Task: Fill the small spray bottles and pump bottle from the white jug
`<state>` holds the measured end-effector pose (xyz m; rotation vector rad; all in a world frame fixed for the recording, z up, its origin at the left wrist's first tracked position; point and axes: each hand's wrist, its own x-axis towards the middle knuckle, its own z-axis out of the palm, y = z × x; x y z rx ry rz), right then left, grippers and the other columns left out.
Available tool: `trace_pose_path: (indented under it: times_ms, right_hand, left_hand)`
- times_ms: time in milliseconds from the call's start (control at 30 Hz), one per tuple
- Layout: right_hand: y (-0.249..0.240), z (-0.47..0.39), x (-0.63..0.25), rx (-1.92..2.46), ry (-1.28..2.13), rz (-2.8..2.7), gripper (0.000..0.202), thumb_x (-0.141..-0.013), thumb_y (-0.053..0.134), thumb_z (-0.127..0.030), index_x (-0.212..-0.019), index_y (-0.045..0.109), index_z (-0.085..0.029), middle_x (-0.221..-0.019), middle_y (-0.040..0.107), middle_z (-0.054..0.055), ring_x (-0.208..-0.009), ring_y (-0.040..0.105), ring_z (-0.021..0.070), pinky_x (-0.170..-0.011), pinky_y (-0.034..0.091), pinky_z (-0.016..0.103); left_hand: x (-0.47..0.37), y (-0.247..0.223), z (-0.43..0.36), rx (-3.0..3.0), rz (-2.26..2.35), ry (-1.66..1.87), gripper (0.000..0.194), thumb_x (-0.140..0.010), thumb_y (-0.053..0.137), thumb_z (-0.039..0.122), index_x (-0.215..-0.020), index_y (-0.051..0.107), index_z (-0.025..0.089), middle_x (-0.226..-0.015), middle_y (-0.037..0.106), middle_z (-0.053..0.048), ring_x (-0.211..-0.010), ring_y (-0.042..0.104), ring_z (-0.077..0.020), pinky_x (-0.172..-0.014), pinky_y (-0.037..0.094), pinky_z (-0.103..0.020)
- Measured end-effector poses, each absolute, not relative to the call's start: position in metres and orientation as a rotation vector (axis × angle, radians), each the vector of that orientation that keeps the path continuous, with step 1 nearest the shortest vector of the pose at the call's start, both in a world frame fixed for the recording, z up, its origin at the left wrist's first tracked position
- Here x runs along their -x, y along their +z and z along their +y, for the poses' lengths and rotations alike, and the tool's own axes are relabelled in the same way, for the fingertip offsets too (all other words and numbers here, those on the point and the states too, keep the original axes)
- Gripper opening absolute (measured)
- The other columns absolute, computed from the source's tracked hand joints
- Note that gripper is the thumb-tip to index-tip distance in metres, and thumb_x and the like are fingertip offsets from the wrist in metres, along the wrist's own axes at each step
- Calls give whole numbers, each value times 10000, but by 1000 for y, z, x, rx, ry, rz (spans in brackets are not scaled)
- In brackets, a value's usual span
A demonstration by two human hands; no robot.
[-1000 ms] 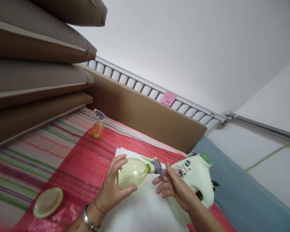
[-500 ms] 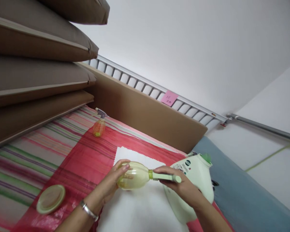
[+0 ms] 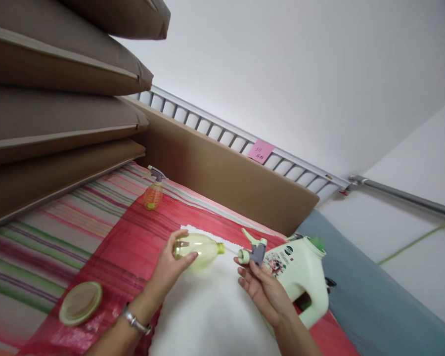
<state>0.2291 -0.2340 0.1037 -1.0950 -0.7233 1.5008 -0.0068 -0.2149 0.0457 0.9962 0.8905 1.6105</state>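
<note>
The right hand is holding the sprayer, and the left hand is gripping the bottle lying over a white cloth. A jug is standing to the right, an orange bottle farther away.

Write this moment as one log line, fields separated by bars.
left hand: holds yellow bottle, lying | right hand: holds spray head, off bottle | beside: white jug

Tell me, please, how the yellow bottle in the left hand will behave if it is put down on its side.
The yellow bottle looks like thin clear plastic and seems nearly empty, so probably light and easy to dent. Its round body would likely roll on the white cloth. With the spray head off in the right hand, any liquid left might spill.
</note>
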Motion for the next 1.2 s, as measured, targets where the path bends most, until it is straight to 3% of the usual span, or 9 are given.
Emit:
trace_pose_path:
  times_ms: [167,367,533,700,800,900,1033,1100,1200]
  right_hand:
    - [83,-227,-247,1132,1444,-557,99,-748,675,-265,-807,615,-212,-850,717,-10,-694,642,78,-624,520,169]
    - [14,-237,-218,1282,1587,-459,172,-811,586,-335,-734,625,-186,-808,721,47,-705,666,107,-637,508,206]
    - [1,-242,-201,1408,1628,-524,296,-814,541,-439,-745,626,-164,-848,707,81,-717,666,121,-650,489,215]
    - [0,-243,-202,1601,1561,-705,395,-767,536,-528,-707,614,-146,-738,680,90,-637,656,154,-595,485,261]
    - [4,-242,-215,1749,1346,-834,372,-629,678,-488,-810,605,-172,-656,650,64,-602,640,227,-570,487,352]
    - [26,-246,-222,1772,1050,-1000,540,-508,780,-309,-1008,591,-230,-886,664,68,-844,623,259,-767,472,381]
    - [73,-256,-208,1449,917,-1361,637,-658,684,-390,-1234,467,-228,-1251,535,120,-1072,543,264,-867,450,383]
    - [90,-261,-197,1279,961,-1397,625,-692,662,-407,-1254,441,-244,-1300,505,109,-1118,522,257,-897,444,382]
    - [100,-266,-190,1312,933,-1431,420,-738,635,-378,-1126,546,-245,-1204,588,82,-1084,550,248,-929,423,384]
  left_hand:
    - [38,57,-200,-524,756,1858,392,-770,613,401,-1111,519,233,-1159,573,-50,-1001,577,-200,-725,509,-278]
    - [32,54,-205,-272,416,1512,412,-851,469,477,-1121,538,173,-1103,623,-113,-832,658,-220,-621,553,-344]
    - [15,51,-212,-283,392,1384,445,-849,457,512,-1130,533,175,-1030,636,-115,-803,661,-224,-604,556,-346]
    - [16,53,-211,-301,391,1328,376,-861,464,473,-1071,564,178,-1114,603,-110,-927,629,-235,-691,555,-386]
    - [12,49,-211,-331,394,1249,410,-837,486,502,-1126,535,216,-1173,573,-104,-987,616,-264,-688,552,-400]
    - [-3,43,-216,-355,404,1148,443,-827,482,526,-1175,491,252,-1235,534,-104,-1018,605,-287,-669,549,-412]
    - [-29,39,-234,-373,387,1008,493,-833,446,555,-1194,485,221,-1243,535,-133,-1005,606,-284,-679,535,-396]
    - [-38,39,-244,-391,362,958,522,-836,429,565,-1206,487,202,-1210,564,-142,-987,613,-279,-695,527,-398]
    - [-46,36,-251,-435,355,900,543,-834,412,582,-1210,494,199,-1180,591,-138,-989,613,-275,-737,514,-411]
